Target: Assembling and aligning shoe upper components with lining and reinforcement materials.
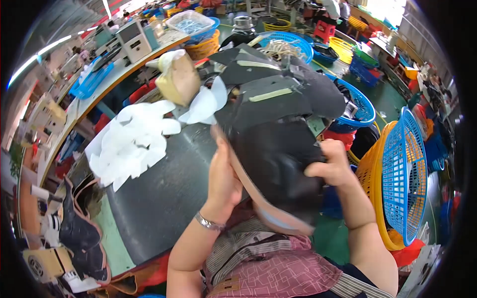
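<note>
Close under the camera I hold a black shoe upper [278, 159] with a brown edge strip. My left hand [222, 179] grips its left side along the strip. My right hand [332, 165] clasps its right side, thumb on top. Behind it lie more black upper pieces [278, 94] with pale tape strips. A pile of white cut pieces [131, 141] sits on the dark table [159, 198] to the left of my hands. A tan shoe last [178, 79] stands behind the pile.
A blue basket nested in an orange one [405, 176] stands at my right. Other blue baskets [360, 107] sit behind it. A long workbench with machines [129, 42] runs along the far left. Black and brown shoe parts [79, 233] lie at the lower left.
</note>
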### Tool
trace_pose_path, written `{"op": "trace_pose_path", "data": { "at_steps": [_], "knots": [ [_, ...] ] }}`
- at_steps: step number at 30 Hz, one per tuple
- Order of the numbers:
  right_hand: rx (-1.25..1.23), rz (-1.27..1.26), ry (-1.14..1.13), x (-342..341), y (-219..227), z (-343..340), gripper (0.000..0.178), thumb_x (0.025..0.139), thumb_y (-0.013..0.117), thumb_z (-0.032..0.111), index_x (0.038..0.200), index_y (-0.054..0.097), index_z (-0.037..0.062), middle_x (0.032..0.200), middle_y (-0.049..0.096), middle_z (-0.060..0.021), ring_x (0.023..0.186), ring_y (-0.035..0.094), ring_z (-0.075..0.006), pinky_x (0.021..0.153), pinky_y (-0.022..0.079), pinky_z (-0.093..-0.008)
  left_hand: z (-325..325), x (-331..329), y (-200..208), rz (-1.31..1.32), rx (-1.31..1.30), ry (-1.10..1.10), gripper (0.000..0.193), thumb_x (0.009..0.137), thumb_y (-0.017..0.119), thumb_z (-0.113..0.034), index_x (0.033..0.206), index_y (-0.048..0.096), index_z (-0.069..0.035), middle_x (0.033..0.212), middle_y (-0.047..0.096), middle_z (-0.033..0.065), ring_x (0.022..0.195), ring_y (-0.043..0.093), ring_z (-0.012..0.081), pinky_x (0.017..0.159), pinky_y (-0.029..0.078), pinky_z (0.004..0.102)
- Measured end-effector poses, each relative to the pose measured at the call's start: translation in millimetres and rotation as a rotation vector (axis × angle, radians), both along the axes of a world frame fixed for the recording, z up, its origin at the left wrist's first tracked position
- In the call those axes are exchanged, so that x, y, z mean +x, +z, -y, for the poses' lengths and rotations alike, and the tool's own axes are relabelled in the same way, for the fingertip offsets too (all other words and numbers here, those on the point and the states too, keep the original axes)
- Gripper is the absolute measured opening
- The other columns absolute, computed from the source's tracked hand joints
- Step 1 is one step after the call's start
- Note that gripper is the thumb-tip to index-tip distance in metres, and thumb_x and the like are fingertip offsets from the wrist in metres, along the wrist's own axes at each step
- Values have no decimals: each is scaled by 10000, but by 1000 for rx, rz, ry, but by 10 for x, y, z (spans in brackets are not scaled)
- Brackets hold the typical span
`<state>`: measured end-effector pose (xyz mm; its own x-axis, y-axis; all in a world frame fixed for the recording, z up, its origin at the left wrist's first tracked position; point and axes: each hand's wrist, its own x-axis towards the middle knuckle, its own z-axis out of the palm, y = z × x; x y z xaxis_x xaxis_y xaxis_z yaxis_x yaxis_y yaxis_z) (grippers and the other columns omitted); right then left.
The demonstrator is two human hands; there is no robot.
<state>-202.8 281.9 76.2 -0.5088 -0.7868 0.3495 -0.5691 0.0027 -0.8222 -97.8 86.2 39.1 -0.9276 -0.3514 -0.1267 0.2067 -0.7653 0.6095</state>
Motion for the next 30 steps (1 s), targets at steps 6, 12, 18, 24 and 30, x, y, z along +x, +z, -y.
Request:
{"op": "trace_pose_path", "data": {
  "at_steps": [6, 12, 18, 24, 30],
  "knots": [
    [238, 312, 20, -354, -61, -649, 204, 735, 669, 70, 891, 589, -34, 731, 614, -27, 715, 501, -39, 661, 448, -242, 34, -1313, -472, -212, -2073, 409, 627, 703, 628, -184, 1271, 388, -70, 1247, 430, 176, 1162, 409, 306, 971, 345, 390],
    [226, 299, 47, -758, -287, -557, 312, 774, 652, 154, 1042, 611, 0, 846, 644, -31, 796, 570, -74, 736, 455, -232, 295, -2136, -452, -75, -1979, 114, 207, 760, 473, -54, 907, 617, -52, 816, 633, 145, 755, 626, 264, 643, 495, 384],
    [394, 288, 154, -1196, -152, 43, 413, 809, 623, 167, 1196, 534, 54, 588, 349, 71, 550, 300, -29, 490, 256, -219, 29, -2284, -574, -227, -2532, 57, 791, 635, 664, -180, 1344, 317, -120, 1365, 312, 196, 1237, 313, 413, 954, 357, 506],
    [454, 64, -24, -1427, -343, 209, 672, 764, 639, 305, 1302, 381, -4, 1045, 597, -186, 939, 582, -219, 823, 435, -314, 443, -2469, -214, -100, -1989, -169, 185, 751, 619, -194, 889, 632, -72, 830, 613, 188, 811, 583, 368, 702, 465, 429],
    [542, -66, -370, -2216, -1037, 282, 764, 757, 628, 415, 1310, 362, -40, 1325, 407, -212, 1238, 382, -282, 1025, 280, -320, 631, -1590, 727, -402, -2195, 49, 108, 689, 545, -69, 786, 572, -30, 686, 574, 205, 740, 585, 351, 646, 455, 451]
  ]
}}
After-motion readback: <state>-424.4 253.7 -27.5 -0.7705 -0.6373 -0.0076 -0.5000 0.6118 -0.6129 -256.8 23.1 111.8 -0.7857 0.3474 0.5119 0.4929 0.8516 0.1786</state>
